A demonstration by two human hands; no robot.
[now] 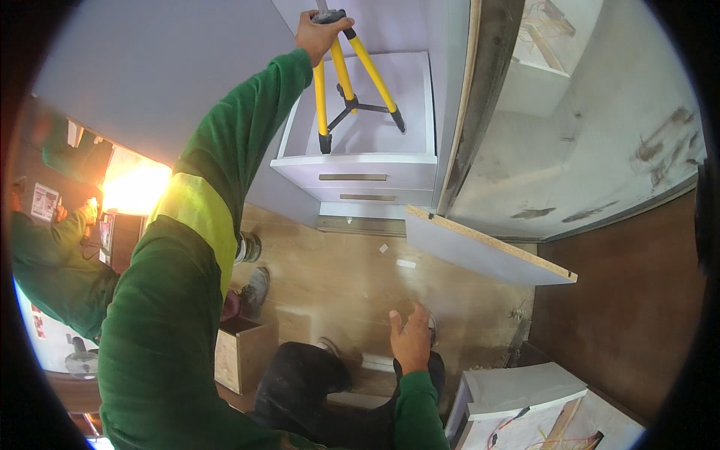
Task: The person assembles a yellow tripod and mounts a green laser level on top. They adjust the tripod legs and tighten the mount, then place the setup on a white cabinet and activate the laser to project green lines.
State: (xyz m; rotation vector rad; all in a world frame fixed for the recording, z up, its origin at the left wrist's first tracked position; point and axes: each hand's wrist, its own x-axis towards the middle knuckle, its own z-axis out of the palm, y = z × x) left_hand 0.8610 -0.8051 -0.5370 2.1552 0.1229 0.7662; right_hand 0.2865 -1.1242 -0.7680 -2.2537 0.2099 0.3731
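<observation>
A small tripod (343, 73) with yellow legs and black feet stands spread on the white top of a drawer unit (409, 79), inside a tall cabinet. My left hand (321, 34), at the end of my stretched-out arm, is closed around the black head where the legs meet. A grey post rises above that hand and is cut off by the picture's upper edge. Lower down, my right hand (411, 341) hangs over my knee, fingers apart and holding nothing.
A loose white panel (487, 251) with a raw chipboard edge leans out over the wooden floor (322, 281). An open wooden box (244, 352) sits left of my legs. At lower right, wires show in a white cabinet (525, 390). Another person's sleeve (52, 259) is at far left.
</observation>
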